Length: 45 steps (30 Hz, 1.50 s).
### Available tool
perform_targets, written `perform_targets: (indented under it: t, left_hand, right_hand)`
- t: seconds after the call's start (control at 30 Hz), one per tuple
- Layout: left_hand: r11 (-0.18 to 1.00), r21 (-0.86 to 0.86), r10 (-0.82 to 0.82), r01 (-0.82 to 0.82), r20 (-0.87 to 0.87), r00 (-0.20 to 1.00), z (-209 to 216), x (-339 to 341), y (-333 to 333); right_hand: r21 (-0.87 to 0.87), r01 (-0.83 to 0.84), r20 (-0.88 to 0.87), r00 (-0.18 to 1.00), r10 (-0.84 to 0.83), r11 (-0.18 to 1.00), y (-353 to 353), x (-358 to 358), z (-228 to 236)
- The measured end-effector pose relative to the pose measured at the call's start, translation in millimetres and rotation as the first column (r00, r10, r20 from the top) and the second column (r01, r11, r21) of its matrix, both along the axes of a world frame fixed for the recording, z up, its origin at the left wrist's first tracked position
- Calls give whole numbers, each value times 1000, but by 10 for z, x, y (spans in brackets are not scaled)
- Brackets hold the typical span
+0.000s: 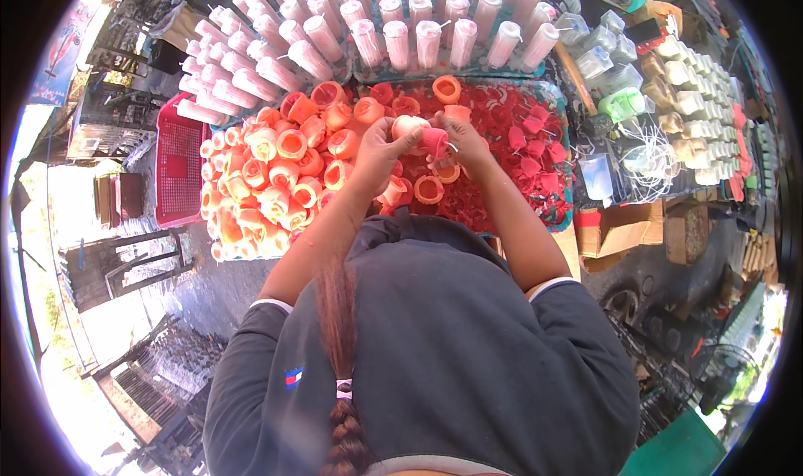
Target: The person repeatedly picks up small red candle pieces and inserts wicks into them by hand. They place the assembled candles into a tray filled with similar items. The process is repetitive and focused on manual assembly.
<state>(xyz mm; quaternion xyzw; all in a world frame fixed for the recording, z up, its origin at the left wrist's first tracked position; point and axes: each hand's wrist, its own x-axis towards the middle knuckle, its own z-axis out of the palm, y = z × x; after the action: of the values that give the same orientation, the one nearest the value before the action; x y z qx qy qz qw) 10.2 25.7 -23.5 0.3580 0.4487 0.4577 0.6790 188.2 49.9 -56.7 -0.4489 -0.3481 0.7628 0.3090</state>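
Observation:
In front of my chest both hands meet over the wax pieces. My left hand [381, 148] is closed around a pale orange wax cup [409, 125], whose rounded top shows above the thumb. Right beside that cup, between my hands, is a red wax candle piece [435, 143] with a white wick sticking out to the right. My right hand [466, 145] is closed, its fingertips bent in close to the cup and the red piece. What exactly they pinch is hidden. Under the hands lie loose orange wax cups [429, 189], hollow and ring-like from above.
Orange cups [259, 145] are heaped at left. Red wicked pieces [534, 125] and red scraps [493, 198] fill the right side. Rows of pink pillar candles [397, 45] stand behind. A red basket [174, 187] is at left; white wicks [651, 162] and a cardboard box [615, 229] are at right.

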Motion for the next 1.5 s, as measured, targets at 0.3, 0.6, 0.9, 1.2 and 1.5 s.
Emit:
perform_targets:
  t: [0.3,0.6,0.9,1.2,1.5]
  left_hand:
    - [958,283,134,-36,-335,933,238,65,-70]
    - [706,532,6,468,-665,747,738,-68,-12]
    - [974,4,218,-226,239,946,703,80,-166]
    - [810,-189,572,-556,466,675,424,-384,352]
    - [923,261,348,-282,-256,902,308,-404,610]
  right_hand:
    - [-239,-512,-176,858,482,825,-77,5,655]
    - [-172,-456,-475,815,332,873,-264,-85,718]
    - [418,-155,1,985,170,895,-462,-330,659]
    - [75,-356,142,928,344,931,-485,-123,354]
    - [255,-306,965,14,-263,917,38,1232,-122]
